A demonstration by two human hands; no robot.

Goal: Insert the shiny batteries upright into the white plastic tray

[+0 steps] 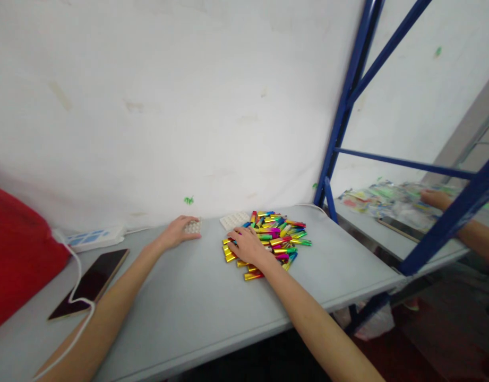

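My left hand is at the back of the grey table, its thumb and fingers on either side of a small white tray with a grid of round hollows. My right hand lies on the left part of a pile of shiny metallic tubes in gold, red, blue, green and pink. Its fingers are spread over the tubes, and none is plainly gripped. A second white gridded tray lies flat beside the wall, just behind my right hand.
On the left are a dark phone, a white cable, a white power strip and a red cloth or bag. A blue metal frame rises at the right. Beyond it, another person's arm reaches over a table with plastic packets.
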